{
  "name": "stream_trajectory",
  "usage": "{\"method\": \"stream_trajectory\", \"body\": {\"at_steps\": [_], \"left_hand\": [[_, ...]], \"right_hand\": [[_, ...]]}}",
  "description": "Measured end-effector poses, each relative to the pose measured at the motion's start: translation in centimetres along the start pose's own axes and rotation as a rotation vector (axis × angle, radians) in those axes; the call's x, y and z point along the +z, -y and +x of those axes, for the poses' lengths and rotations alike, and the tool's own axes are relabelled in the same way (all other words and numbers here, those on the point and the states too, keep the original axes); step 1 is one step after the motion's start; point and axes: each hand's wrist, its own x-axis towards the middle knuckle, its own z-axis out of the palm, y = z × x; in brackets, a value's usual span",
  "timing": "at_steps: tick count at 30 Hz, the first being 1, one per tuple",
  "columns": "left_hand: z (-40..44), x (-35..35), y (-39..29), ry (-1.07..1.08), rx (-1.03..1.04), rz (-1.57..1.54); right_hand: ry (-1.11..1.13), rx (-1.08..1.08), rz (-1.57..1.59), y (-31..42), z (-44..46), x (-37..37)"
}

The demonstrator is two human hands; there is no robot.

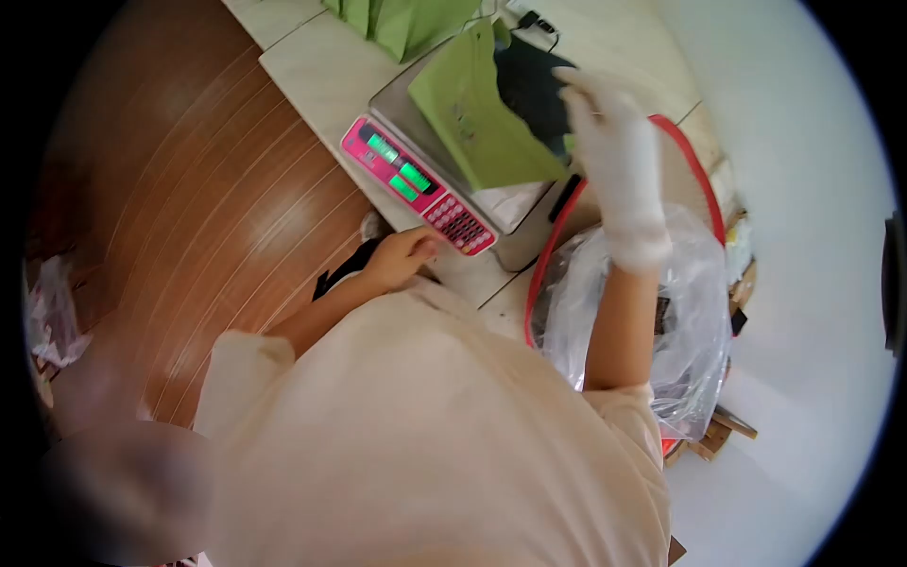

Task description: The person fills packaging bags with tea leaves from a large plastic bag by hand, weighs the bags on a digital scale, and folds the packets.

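My left hand (pixel 402 257) is bare and sits at the table edge, just below the keypad of a pink digital scale (pixel 354 142). Its fingers are loosely bent, thumb apart, with nothing seen in them. My right hand (pixel 609 132) wears a white glove with bare fingertips. It is over the mouth of a green bag (pixel 472 113) standing on the scale's metal plate. Those fingertips are bent toward the bag's dark inside; what they hold, if anything, is too small to make out. The scale's green displays are lit.
A red-rimmed basket (pixel 710 184) lined with a clear plastic bag (pixel 694 364) stands below my right arm. More green bags (pixel 402 24) lie at the table's far end. A black plug and cable (pixel 539 25) are behind the scale. Wooden floor (pixel 227 180) spreads to the left.
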Motion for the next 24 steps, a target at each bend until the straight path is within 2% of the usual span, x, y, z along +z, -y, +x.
{"method": "stream_trajectory", "body": {"at_steps": [1,3,5,7,9,10,13,15,16,17,19,21,24], "left_hand": [[0.1,-0.8,1.2,-0.027,0.006,-0.019],[0.2,-2.3,1.9,-0.043,0.021,-0.036],[0.6,-3.9,1.6,-0.113,0.025,-0.080],[1.5,-5.1,2.7,-0.079,0.054,-0.063],[2.0,-5.9,2.7,-0.148,0.091,-0.132],[1.6,-6.7,0.3,-0.143,-0.020,-0.097],[2.6,-7.3,2.2,-0.105,0.015,-0.172],[2.7,-7.6,2.3,-0.079,-0.003,-0.134],[2.7,-7.5,2.0,-0.064,0.003,-0.122],[2.7,-7.5,1.7,-0.050,0.006,-0.108],[3.0,-7.5,1.4,-0.029,-0.010,-0.083],[3.6,-7.3,1.2,0.002,-0.021,-0.057],[4.7,-5.9,1.2,0.048,-0.017,-0.027]], "right_hand": [[0.159,0.078,-0.065,-0.6,2.4,1.3],[0.442,-0.015,-0.274,-3.4,6.5,5.3],[0.798,0.078,-0.513,-6.9,9.6,10.9],[0.821,0.177,-0.407,-6.9,8.2,11.7],[0.908,0.065,-0.460,-7.1,8.4,12.6],[0.924,0.077,-0.434,-7.3,8.4,12.7],[0.930,0.143,-0.412,-7.2,9.0,11.3],[1.024,0.122,-0.545,-8.1,10.2,11.3],[0.980,0.263,-0.446,-9.0,10.6,11.5],[0.978,0.263,-0.442,-8.1,10.2,10.1],[0.704,0.355,0.158,-6.0,8.4,6.3],[0.636,0.415,0.285,-5.7,7.2,4.7],[0.493,0.522,1.007,-8.0,5.3,4.0]]}}
